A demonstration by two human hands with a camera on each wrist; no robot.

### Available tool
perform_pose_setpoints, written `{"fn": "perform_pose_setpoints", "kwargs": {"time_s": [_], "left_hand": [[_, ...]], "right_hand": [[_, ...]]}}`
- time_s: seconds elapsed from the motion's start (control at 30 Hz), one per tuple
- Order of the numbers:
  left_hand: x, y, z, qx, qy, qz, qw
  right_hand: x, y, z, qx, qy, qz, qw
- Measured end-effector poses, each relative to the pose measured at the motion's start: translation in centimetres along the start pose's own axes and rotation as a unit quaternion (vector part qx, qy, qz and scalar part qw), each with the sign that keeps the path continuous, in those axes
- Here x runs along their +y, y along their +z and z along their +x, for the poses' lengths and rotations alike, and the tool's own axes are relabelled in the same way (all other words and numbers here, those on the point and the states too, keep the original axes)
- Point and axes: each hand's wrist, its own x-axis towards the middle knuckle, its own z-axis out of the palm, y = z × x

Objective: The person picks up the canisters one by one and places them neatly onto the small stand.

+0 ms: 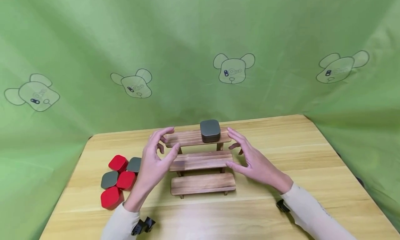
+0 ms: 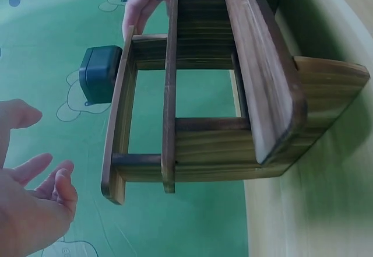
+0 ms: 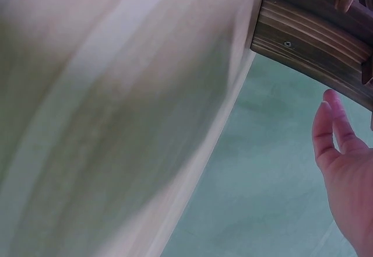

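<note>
A three-tier brown wooden step shelf (image 1: 203, 183) stands on the table. On its top tier, right of the middle, sits a dark grey rounded box (image 1: 210, 129), also seen in the left wrist view. At the shelf's left end is my left hand (image 1: 155, 165), fingers loosely curved and thumb apart, holding nothing; the left wrist view shows a gap between it and the shelf. My right hand (image 1: 257, 162) is at the right end, its thumb by the middle tier and its forefinger by the top one. In the right wrist view its fingertips (image 3: 331, 97) meet the side board's edge.
Left of the shelf, red boxes (image 1: 126, 180) and dark grey boxes (image 1: 109, 179) stand grouped on the wooden table (image 1: 281, 212), partly beside my left forearm. A green cloth (image 1: 187, 59) with printed mouse-like heads hangs behind the table and at its sides.
</note>
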Motion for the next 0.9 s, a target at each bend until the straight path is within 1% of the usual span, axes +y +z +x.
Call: {"fn": "perform_pose_setpoints", "kwargs": {"time_s": [0.2, 0.4, 0.57, 0.77, 0.9], "left_hand": [[-0.4, -0.8, -0.7, 0.013, -0.011, 0.003, 0.9999], [-1.0, -1.9, -1.7, 0.029, -0.037, 0.021, 0.9987], [-1.4, -2.5, -2.5, 0.034, -0.054, 0.025, 0.9976], [-1.9, -3.0, -3.2, 0.036, -0.064, 0.014, 0.9972], [-2.1, -3.5, -3.9, 0.040, -0.072, 0.018, 0.9964]], "right_hand": [[0.0, -0.1, 0.0, 0.002, -0.005, 0.001, 1.000], [0.1, -0.1, 0.0, -0.001, 0.001, -0.001, 1.000], [0.1, -0.1, -0.1, -0.005, 0.008, 0.001, 1.000], [0.2, -0.2, 0.0, -0.002, 0.000, -0.002, 1.000], [0.2, 0.0, -0.1, 0.000, -0.004, -0.001, 1.000]]}}
